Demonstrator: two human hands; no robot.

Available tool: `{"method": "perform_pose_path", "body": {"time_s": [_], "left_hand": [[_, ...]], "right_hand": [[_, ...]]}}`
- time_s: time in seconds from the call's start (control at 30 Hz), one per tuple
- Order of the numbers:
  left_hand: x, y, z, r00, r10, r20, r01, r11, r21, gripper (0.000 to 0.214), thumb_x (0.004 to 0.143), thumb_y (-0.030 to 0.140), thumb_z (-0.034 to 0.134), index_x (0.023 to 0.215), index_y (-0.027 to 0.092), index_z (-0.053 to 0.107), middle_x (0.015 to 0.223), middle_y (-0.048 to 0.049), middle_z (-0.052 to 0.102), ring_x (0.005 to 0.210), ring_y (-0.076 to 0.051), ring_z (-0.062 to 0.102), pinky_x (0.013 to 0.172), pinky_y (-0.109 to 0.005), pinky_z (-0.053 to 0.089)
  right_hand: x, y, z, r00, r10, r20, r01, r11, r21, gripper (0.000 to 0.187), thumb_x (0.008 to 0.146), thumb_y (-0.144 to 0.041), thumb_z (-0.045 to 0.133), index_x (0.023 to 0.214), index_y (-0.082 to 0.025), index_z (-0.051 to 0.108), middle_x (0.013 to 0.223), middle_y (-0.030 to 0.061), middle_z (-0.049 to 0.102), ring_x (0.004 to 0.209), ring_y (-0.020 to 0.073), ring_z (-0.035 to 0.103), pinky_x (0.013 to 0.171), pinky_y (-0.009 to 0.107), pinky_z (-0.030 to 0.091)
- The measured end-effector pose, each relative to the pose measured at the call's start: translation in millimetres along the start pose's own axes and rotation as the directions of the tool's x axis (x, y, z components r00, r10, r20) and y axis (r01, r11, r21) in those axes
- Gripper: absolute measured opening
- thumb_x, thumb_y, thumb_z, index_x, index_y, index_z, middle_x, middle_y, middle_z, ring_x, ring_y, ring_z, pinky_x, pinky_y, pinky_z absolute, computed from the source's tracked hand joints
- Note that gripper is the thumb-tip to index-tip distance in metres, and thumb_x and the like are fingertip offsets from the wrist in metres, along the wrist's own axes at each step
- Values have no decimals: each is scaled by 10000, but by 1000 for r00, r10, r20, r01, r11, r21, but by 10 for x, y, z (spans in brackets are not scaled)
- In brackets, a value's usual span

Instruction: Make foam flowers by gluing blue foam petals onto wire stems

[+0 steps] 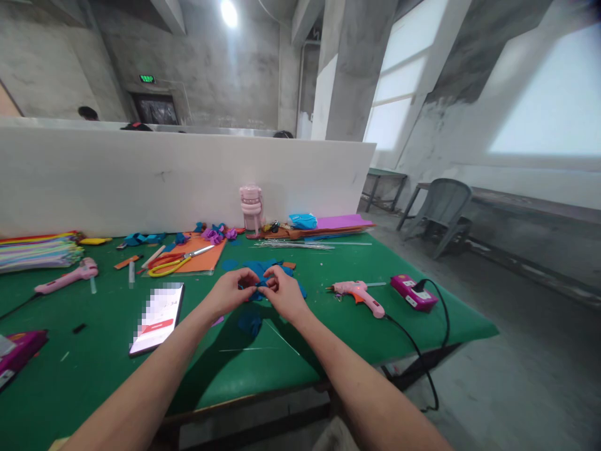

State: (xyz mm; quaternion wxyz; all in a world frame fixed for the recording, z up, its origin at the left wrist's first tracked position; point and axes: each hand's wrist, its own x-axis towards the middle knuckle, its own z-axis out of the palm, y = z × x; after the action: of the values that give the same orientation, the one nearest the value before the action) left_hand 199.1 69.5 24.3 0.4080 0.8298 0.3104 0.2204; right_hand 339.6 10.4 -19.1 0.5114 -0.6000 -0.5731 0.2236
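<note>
My left hand (233, 291) and my right hand (283, 292) meet over the green table, fingertips pinched together on a small blue felt piece (260, 285). Its exact shape is partly hidden by my fingers. More blue felt pieces (256, 268) lie just behind and under my hands, and another blue scrap (250, 324) rests nearer to me. To the right a pink glue gun (359, 293) lies on its side. Left of my forearm is a phone (158, 318) with its screen lit.
Scissors (181, 260) lie on orange sheets (213, 254). A pink bottle (251, 210) stands by the white partition (188, 181). A magenta power strip (413, 293) trails a black cord over the table's right edge. Another glue gun (70, 277) and colourful strips (37, 252) are at left.
</note>
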Motion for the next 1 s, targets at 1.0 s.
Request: {"method": "perform_pose_path", "body": {"time_s": [1.0], "left_hand": [[162, -570, -561, 876, -24, -482, 142, 967, 209, 166, 630, 261, 543, 755, 164, 595, 670, -7, 616, 632, -158, 565, 618, -263, 428]], "right_hand": [[155, 336, -451, 984, 153, -90, -169, 965, -201, 101, 706, -249, 543, 767, -207, 474, 572, -58, 523, 520, 121, 533, 538, 244, 426]]}}
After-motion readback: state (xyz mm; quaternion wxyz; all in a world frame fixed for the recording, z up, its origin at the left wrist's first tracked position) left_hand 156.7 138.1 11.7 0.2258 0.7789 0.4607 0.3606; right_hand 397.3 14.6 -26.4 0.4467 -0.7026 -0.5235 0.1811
